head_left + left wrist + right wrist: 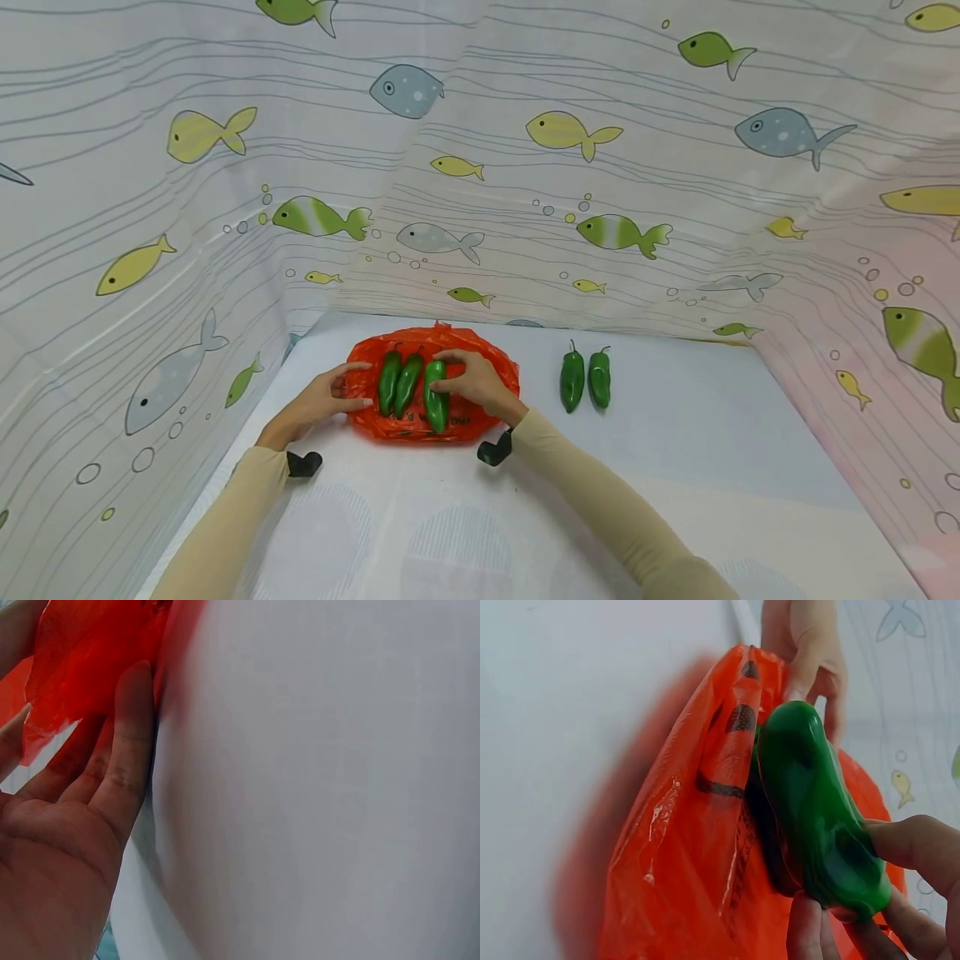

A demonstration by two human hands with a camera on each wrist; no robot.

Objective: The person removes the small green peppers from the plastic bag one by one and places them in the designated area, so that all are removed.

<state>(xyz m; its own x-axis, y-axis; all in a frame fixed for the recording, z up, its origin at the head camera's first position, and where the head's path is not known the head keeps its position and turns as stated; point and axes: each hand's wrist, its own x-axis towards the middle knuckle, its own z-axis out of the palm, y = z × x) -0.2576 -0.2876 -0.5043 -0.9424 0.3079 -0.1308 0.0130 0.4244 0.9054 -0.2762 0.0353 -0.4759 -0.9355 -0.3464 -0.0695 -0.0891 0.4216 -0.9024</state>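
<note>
A red plastic bag (480, 425) with dark print lies spread on the table, with two green peppers (388, 383) side by side on its left half. My right hand (480, 385) pinches another green pepper (810, 802) between thumb and fingers, over the bag's right half. At the bag's left edge is my left hand (324, 402), its thumb and fingers spread apart. In the left wrist view, the left fingers (133, 735) lie along the outside of the red plastic, fairly straight, and part of them is hidden behind it.
Two more green peppers (572, 382) lie on the white table (712, 417) to the right of the bag, stems pointing away. Fish-patterned sheets (517, 183) stand as walls at the back and on both sides. A black wrist mount (495, 450) sits under each forearm.
</note>
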